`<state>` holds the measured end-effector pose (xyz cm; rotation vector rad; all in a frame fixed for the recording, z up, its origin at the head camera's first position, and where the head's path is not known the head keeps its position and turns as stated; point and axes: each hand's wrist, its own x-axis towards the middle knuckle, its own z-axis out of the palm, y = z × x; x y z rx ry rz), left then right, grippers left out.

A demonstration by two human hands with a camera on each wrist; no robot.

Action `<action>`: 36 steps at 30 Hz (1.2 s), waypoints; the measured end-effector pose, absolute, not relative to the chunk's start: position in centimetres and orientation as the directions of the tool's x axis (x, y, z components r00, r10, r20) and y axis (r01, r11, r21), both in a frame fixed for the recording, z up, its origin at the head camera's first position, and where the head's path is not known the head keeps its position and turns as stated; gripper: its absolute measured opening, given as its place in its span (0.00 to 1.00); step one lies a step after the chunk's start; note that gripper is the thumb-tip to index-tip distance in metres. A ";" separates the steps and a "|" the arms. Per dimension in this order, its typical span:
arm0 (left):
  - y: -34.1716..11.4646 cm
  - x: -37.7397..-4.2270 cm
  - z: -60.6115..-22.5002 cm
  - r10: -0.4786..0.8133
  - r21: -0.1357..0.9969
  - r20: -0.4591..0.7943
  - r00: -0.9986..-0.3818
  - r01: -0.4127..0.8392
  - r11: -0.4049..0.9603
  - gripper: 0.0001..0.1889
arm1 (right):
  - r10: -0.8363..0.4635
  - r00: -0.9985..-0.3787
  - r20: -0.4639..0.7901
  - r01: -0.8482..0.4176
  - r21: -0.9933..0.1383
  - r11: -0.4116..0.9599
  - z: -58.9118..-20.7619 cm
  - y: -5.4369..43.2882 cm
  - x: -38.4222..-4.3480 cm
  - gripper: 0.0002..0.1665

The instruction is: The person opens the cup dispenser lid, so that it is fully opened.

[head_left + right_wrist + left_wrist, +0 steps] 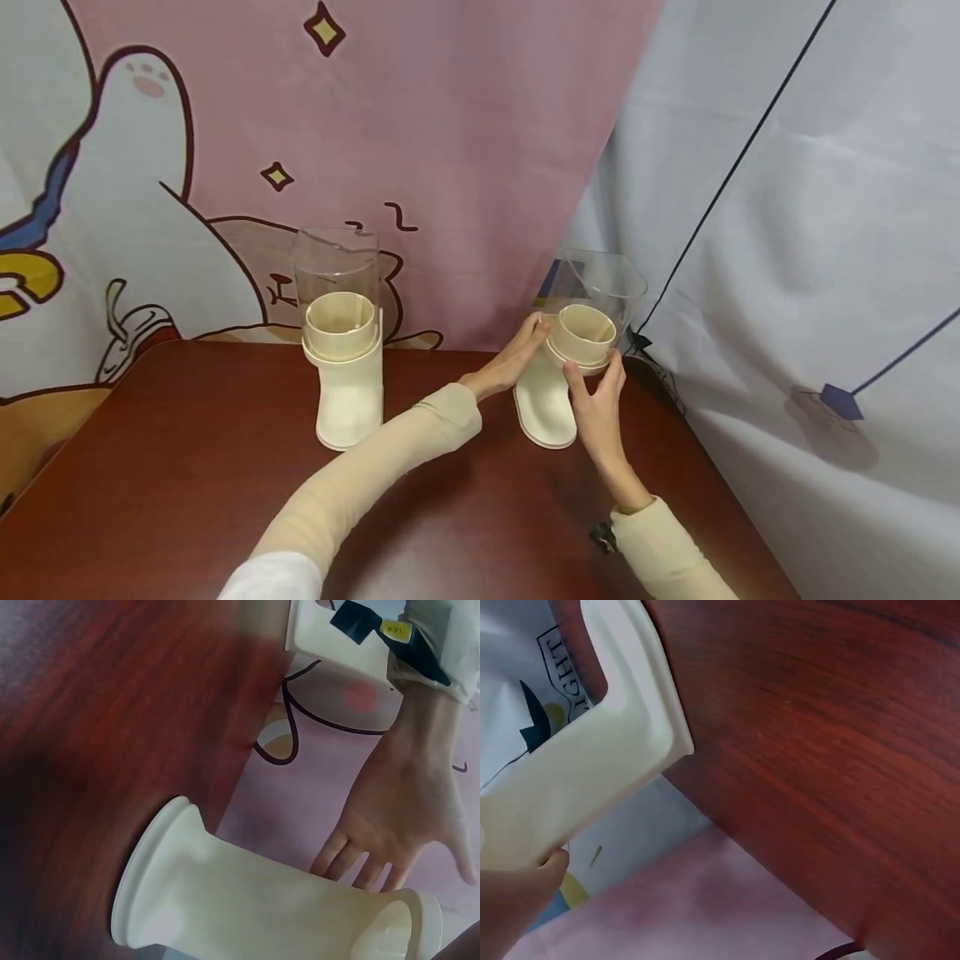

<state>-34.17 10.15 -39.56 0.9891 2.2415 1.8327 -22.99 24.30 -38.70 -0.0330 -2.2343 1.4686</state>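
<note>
Two cream stands, each with a forward foot, a round cup-like collar and a clear open-topped container behind it, are on the table. My left hand (512,360) touches the left rear side of the right stand (543,400) at collar height. Its fingers look straight and the thumb is spread away in the right wrist view, where the palm of the left hand (405,795) faces the stand (247,892). My right hand (597,412) grips the collar's front right, thumb in front and fingers on the right side. The other stand (349,400) stands upright to the left, apart from both hands.
Under both stands is a dark red-brown wooden table (172,467). A pink printed curtain (480,167) hangs along its back edge, and a white curtain (787,208) runs down the right side. A wrist strap (409,645) shows at the left sleeve.
</note>
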 end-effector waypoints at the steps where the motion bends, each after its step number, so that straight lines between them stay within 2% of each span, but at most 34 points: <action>1: 10.3 -34.0 -39.5 0.516 0.903 0.323 -0.793 0.421 0.082 0.42 | 0.276 -0.891 0.361 -0.225 -0.878 0.423 -38.7 24.3 -23.2 0.51; 4: 10.6 -33.0 -39.6 0.470 0.908 0.293 -0.832 0.397 0.136 0.46 | 0.299 -0.889 0.346 -0.212 -0.892 0.400 -38.7 24.4 -24.0 0.55; 7: 10.8 -31.9 -39.7 0.422 0.909 0.277 -0.863 0.377 0.175 0.43 | 0.328 -0.878 0.350 -0.211 -0.896 0.391 -38.9 24.7 -24.8 0.59; 13: 10.9 -31.3 -39.7 0.377 0.912 0.285 -0.881 0.371 0.177 0.36 | 0.347 -0.847 0.403 -0.301 -0.901 0.314 -39.0 26.1 -26.1 0.52; 16: 11.0 -32.6 -39.9 0.385 0.930 0.297 -0.874 0.356 0.089 0.34 | 0.366 -0.821 0.437 -0.353 -0.894 0.276 -38.4 26.5 -26.2 0.53; 21: 11.5 -34.6 -40.4 0.434 0.952 0.300 -0.849 0.294 -0.082 0.39 | 0.350 -0.772 0.530 -0.468 -0.847 0.252 -37.2 25.9 -27.2 0.56; 25: 12.1 -34.7 -40.8 0.440 0.961 0.277 -0.854 0.241 -0.137 0.39 | 0.367 -0.754 0.545 -0.480 -0.839 0.257 -37.2 25.3 -28.2 0.57; 28: 12.5 -34.1 -40.8 0.399 0.957 0.289 -0.870 0.252 -0.143 0.39 | 0.389 -0.731 0.560 -0.512 -0.828 0.229 -37.2 25.5 -28.9 0.53; 34: 13.3 -32.0 -40.6 0.218 0.943 0.329 -0.919 0.330 -0.035 0.43 | 0.277 -0.755 0.595 -0.600 -0.796 0.073 -37.5 27.4 -31.2 0.44; 36: 13.3 -31.3 -40.6 0.214 0.946 0.307 -0.928 0.321 0.035 0.47 | 0.225 -0.759 0.611 -0.622 -0.783 0.030 -37.6 28.1 -32.0 0.41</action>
